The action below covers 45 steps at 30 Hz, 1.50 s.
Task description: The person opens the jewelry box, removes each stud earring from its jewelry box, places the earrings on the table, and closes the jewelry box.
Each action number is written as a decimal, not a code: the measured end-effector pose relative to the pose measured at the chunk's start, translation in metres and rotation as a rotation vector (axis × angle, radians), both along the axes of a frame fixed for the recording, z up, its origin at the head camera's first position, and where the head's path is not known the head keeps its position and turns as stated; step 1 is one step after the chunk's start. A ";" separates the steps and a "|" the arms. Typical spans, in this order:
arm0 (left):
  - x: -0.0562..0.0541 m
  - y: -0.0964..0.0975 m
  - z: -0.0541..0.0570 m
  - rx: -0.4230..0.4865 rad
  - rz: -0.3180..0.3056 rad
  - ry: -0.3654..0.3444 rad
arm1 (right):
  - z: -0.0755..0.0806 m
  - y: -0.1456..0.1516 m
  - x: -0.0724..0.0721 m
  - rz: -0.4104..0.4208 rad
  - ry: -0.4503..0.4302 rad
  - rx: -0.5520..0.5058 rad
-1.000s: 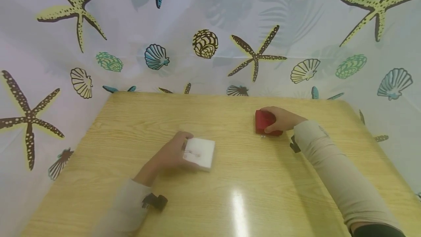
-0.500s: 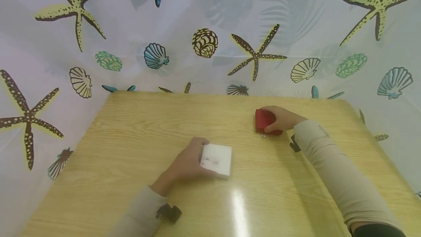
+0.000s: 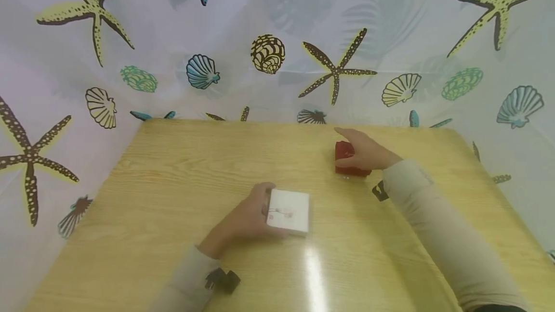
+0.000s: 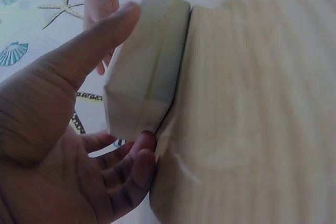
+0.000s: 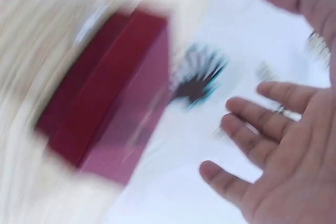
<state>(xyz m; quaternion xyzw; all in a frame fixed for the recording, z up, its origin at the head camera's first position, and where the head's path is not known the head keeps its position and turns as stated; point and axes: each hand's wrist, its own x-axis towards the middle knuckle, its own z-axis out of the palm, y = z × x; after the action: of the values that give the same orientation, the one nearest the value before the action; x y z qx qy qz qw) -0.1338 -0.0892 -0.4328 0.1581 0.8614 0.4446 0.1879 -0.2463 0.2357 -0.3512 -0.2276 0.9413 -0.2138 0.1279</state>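
Observation:
In the head view, a square white box [image 3: 289, 208] with a faint flower drawing lies mid-table. My left hand [image 3: 249, 218] holds it from its left side. The left wrist view shows the thumb along one edge of the box [image 4: 142, 72] and curled fingers [image 4: 143, 166] at its lower corner. Farther back on the right is a dark red box [image 3: 344, 150], partly hidden under my right hand [image 3: 366, 153]. The right wrist view has the red box [image 5: 115, 93] blurred, apart from my right hand [image 5: 294, 145], whose fingers are spread with nothing between them.
Both boxes are on a light wood table [image 3: 195, 158] with a bright glare streak near the front. A white cloth [image 3: 243, 23] printed with shells and starfish hangs behind the table and along its sides. Dark wrist-worn devices show on both sleeves.
My left hand has moved right and slightly toward me with the white box. My right hand has let go of the red box, its fingers now lifted and spread; that box stays in place.

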 end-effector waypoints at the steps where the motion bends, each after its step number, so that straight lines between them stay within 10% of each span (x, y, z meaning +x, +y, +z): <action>1: -0.001 -0.002 0.001 0.003 -0.020 -0.016 | 0.003 -0.008 0.006 0.012 0.020 -0.006; 16: -0.008 -0.009 0.002 -0.005 -0.089 -0.030 | -0.018 -0.113 0.100 0.114 -0.003 0.109; 45: -0.006 -0.008 0.000 0.034 -0.101 0.027 | -0.023 -0.116 0.106 0.123 0.003 0.102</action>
<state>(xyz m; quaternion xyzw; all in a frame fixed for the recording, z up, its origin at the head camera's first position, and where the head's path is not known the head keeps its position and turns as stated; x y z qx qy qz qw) -0.1401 -0.0968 -0.4327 0.2105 0.8472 0.4468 0.1957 -0.1405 0.1199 -0.3740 -0.2784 0.9355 -0.1568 0.1508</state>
